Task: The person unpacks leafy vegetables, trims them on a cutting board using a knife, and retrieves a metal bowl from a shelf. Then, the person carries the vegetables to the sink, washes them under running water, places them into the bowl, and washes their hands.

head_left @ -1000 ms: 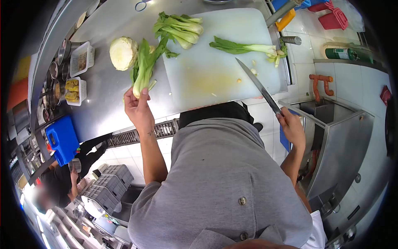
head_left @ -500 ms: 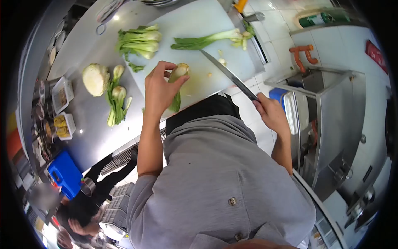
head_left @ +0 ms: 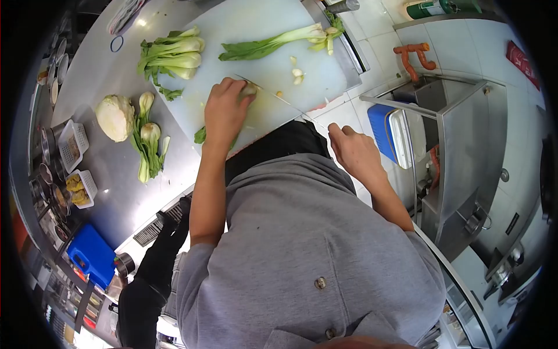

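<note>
My left hand [head_left: 225, 113] is closed around a bok choy [head_left: 250, 89], holding it down on the white cutting board [head_left: 250, 20]. Its pale base pokes out past my fingertips, and a green leaf shows beside my wrist. In my right hand [head_left: 356, 151] is a knife [head_left: 273, 95], turned so the blade looks thin. The blade reaches across to the base of the held bok choy; whether it touches is unclear. Trimmed bok choy [head_left: 174, 52] lie bunched at the board's left. Farther back is a long green stalk [head_left: 273, 43], with small offcuts [head_left: 297, 74] near it.
On the steel counter [head_left: 125, 200] sit a cabbage [head_left: 114, 118], more bok choy [head_left: 150, 132] and white baskets [head_left: 84, 189]. A person in dark trousers [head_left: 142, 302] stands at the lower left, near a blue board [head_left: 92, 247]. A steel sink unit [head_left: 465, 168] is on the right.
My left hand has lowered the bok choy onto the board. My right hand has brought the knife left and turned its blade, so the tip is now at the bok choy's base.
</note>
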### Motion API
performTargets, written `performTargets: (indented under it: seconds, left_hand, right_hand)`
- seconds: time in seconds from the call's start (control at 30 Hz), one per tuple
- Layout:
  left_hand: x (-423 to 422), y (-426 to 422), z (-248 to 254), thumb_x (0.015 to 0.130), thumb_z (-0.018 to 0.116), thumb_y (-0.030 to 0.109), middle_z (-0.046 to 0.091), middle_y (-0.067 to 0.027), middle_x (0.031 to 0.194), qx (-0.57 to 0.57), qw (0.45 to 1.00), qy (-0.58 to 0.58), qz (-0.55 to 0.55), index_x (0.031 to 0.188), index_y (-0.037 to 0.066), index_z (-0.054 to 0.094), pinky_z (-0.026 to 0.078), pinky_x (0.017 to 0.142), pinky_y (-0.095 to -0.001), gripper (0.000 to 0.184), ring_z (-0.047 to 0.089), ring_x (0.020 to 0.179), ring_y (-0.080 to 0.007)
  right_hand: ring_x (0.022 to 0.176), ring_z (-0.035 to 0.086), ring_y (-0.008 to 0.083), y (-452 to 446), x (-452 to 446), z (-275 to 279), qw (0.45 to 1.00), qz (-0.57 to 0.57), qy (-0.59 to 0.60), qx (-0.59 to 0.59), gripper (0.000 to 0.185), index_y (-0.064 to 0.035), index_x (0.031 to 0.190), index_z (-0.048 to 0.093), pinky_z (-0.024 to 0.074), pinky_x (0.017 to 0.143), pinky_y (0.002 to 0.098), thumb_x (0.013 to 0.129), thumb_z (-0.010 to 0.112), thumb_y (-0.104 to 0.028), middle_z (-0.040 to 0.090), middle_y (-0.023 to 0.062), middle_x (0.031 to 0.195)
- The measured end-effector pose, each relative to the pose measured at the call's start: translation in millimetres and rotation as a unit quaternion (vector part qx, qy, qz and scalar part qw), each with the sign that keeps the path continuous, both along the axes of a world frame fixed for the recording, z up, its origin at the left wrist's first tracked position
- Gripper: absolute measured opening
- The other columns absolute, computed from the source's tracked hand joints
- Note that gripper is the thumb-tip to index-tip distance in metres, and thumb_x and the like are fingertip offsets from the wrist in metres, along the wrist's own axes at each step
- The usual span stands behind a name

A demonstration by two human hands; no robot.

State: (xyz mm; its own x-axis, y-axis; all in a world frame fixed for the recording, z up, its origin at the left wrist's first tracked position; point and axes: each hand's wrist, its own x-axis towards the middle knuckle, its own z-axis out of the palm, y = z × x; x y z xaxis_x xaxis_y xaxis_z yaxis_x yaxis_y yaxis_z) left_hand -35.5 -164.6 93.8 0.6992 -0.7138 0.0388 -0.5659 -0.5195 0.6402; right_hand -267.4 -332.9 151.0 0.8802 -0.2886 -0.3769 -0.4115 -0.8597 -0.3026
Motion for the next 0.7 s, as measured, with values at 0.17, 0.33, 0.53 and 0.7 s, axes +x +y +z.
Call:
performTargets:
  seconds: [0.17,0.33,0.53,0.7]
  left_hand:
    - [1.9,-4.5,1.3,0.077,0.073,0.01,0.062,-0.0118,0.097,0.017,0.999,-0.022,-0.019,0.097,0.002,0.065,0.049,0.081,-0.0444,0.023,0.059,0.094,-0.0347]
    - [4.8,-4.6,-1.5,0.077,0.074,0.012,0.064,-0.0135,0.093,0.009,1.0,-0.003,-0.013,0.093,-0.001,0.067,0.049,0.08,-0.0433,0.021,0.062,0.089,-0.0353]
    - [7.2,-4.8,-2.3,0.075,0.076,0.009,0.065,-0.0135,0.091,-0.021,0.999,-0.002,-0.026,0.093,-0.002,0.067,0.05,0.077,-0.0421,0.023,0.063,0.087,-0.0339]
    - [-2.7,-1.0,0.4,0.072,0.078,0.011,0.062,-0.0132,0.098,-0.006,1.0,0.002,-0.006,0.097,0.003,0.066,0.048,0.084,-0.0443,0.029,0.058,0.094,-0.036]
  right_hand:
    - [0.066,0.063,0.0393,-1.2,1.2,8.9,0.999,0.01,0.042,-0.03,0.013,-0.0074,0.1,0.051,0.0491,0.057,0.0493,0.095,0.056,-0.018,0.061,0.0163,0.075]
    - [0.066,0.063,0.0401,1.7,2.8,11.9,0.999,0.006,0.051,-0.016,0.012,-0.0072,0.1,0.048,0.0493,0.057,0.0507,0.093,0.055,-0.015,0.062,0.0173,0.076]
    - [0.064,0.063,0.0411,0.8,9.6,-6.3,1.0,0.013,0.007,0.027,0.015,-0.0062,0.103,0.047,0.0505,0.057,0.0515,0.091,0.053,-0.012,0.061,0.0204,0.073]
    - [0.072,0.063,0.043,-6.6,26.9,-28.0,0.997,0.01,0.001,0.074,0.013,-0.0064,0.103,0.048,0.0478,0.063,0.0546,0.094,0.052,-0.015,0.063,0.0219,0.071]
